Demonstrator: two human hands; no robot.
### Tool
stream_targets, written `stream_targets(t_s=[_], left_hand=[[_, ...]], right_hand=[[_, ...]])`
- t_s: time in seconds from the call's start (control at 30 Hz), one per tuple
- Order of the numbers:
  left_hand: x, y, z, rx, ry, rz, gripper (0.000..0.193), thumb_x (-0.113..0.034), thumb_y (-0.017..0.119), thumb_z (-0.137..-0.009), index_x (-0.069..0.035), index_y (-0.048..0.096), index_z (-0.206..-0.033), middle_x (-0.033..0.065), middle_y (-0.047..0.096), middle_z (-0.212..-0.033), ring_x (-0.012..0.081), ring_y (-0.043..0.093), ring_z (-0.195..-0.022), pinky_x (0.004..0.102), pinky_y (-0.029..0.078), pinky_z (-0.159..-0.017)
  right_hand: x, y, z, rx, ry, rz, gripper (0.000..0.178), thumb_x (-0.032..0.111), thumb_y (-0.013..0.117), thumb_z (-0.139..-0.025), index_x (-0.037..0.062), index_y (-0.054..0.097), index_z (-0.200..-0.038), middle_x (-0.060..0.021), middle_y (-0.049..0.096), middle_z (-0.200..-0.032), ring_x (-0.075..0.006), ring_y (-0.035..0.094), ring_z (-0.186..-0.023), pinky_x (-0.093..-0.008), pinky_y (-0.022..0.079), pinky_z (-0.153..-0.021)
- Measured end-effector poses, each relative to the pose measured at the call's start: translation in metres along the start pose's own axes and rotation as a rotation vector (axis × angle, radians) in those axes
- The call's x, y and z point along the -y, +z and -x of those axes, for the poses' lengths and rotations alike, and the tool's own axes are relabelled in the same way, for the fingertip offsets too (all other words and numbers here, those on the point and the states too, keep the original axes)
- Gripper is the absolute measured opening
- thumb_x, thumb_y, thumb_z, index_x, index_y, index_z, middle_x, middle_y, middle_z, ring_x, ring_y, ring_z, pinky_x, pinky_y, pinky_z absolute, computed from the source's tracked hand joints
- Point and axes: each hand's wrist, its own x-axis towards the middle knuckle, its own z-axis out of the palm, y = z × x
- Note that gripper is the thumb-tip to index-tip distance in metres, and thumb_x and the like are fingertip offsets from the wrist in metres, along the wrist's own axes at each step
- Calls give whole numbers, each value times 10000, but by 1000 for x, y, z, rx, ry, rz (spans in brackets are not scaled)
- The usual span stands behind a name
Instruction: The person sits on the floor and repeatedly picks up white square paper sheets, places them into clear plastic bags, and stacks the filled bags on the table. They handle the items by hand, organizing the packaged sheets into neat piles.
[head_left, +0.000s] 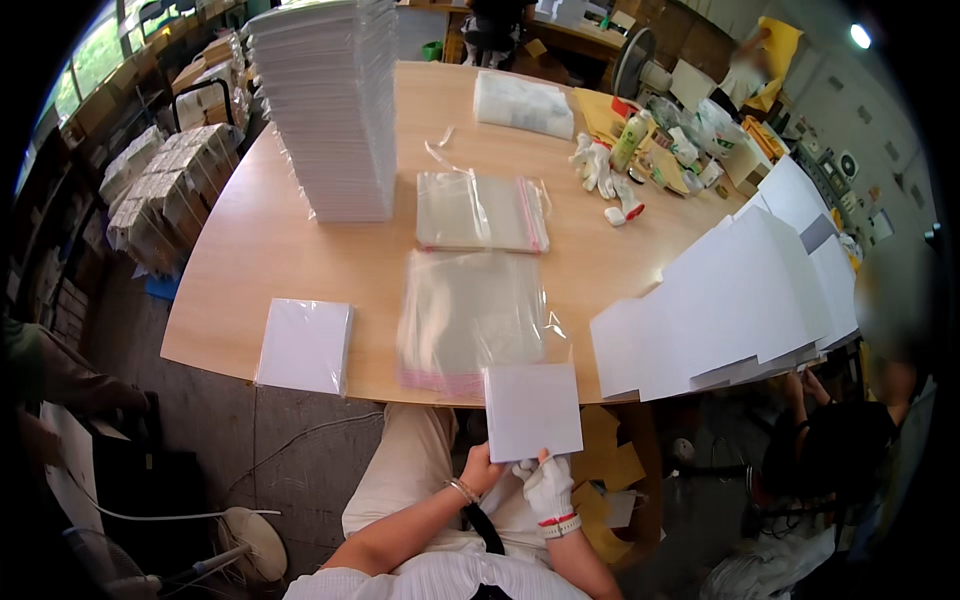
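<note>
One white square (pixel 534 410), sides nearly equal, is at the six-o'clock edge of the table (pixel 235 270), its far side facing twelve. Bare left hand (pixel 481 470) and gloved right hand (pixel 548 488) grip its near edge. Two clear-bag piles (pixel 472 312) lie toward eleven, one wrapped square (pixel 306 346) toward ten.

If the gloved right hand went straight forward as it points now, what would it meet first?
The white square pack: the gloved right hand touches its near edge. Beyond it, probably the nearer clear plastic bags, though depth is unclear.
</note>
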Motion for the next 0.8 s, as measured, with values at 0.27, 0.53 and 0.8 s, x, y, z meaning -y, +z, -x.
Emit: stream_targets(t_s=[0.27,0.53,0.8], left_hand=[[-1,3,2,-8,-34,46,127,-57,591,-800,-9,620,-914,94,655,-757,127,618,-681,262,476,-614],[-1,8,5,27,-72,152,117,-96,551,-866,12,596,-878,67,660,-780,111,622,-706,236,484,-625],[-13,-3,11,-84,-286,360,381,-205,613,-830,23,501,-1114,151,583,-1073,162,570,-969,270,466,-774]], right_hand=[[4,9,11,-87,75,-269,90,81,486,-885,13,515,-937,-74,566,-912,-242,598,-861,-409,506,-806],[35,42,-39,101,37,-283,333,7,360,-869,-63,351,-1194,-171,426,-1173,-303,479,-1066,-450,427,-938],[44,38,-10,62,201,-412,284,31,414,-874,-71,416,-1140,-194,474,-1144,-342,519,-1041,-488,449,-904]])
